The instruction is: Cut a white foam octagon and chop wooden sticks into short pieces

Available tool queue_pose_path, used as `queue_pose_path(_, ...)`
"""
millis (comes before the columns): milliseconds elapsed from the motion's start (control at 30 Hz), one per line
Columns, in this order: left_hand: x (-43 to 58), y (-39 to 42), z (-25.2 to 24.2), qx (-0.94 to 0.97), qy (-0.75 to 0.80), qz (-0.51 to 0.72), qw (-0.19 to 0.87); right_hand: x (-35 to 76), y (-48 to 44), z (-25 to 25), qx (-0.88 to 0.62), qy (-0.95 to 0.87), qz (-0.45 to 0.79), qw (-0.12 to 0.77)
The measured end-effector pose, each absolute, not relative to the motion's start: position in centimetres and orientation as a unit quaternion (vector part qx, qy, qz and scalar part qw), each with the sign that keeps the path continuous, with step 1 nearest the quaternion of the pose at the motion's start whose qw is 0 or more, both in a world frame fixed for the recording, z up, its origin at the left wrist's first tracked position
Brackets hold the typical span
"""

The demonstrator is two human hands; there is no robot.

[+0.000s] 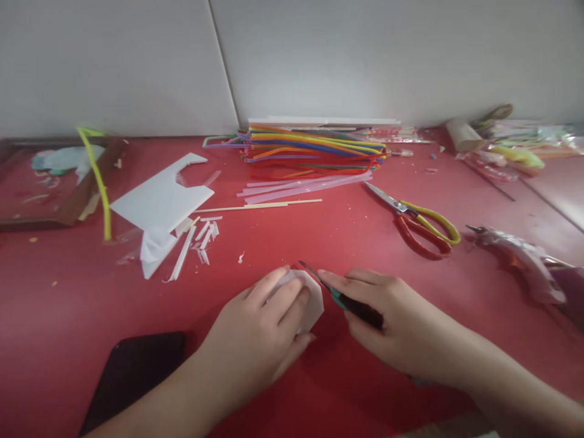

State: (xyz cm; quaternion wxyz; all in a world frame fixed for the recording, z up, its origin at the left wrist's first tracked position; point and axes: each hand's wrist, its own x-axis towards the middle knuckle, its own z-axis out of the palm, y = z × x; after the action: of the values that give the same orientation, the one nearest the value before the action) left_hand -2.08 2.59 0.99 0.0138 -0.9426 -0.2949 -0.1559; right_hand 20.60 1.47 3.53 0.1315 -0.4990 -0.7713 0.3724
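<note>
In the head view my left hand (269, 319) grips a small white foam board piece (314, 302) with angled corners, its fingers lying across the top and the thumb at the near edge. Most of the piece is hidden beneath that hand. My right hand (387, 319) is closed around a utility knife (360, 310) with a black and green handle. Its thin blade points up and left, close beside the piece's upper right edge; whether they touch I cannot tell. Left of my hands lie a larger white board (155, 194) with a curved cutout and several narrow white offcuts (185, 252).
Scissors (410, 222) with red and yellow handles lie right of centre, near a glue gun (524, 261). Colourful pipe cleaners (314, 149) are bundled at the back. A dark phone (137, 377) sits lower left. A brown tray (68, 213) stands at far left.
</note>
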Motion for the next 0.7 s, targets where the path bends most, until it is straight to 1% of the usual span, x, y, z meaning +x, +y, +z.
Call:
queue_pose_path(100,-1.87,2.59,0.89,-0.937,-0.306,-0.166,0.019,20.53,1.52,3.64,-0.491,-0.772,0.383,0.128)
queue_pose_path(467,-1.73,2.55,0.66,-0.933,-0.312,-0.181,-0.012,20.58,1.63,3.45,-0.496,-0.772,0.381,0.109)
queue_pose_path(700,-1.81,2.46,0.85,-0.93,-0.32,-0.179,-0.025,20.65,1.6,3.51,-0.491,-0.774,0.383,0.114)
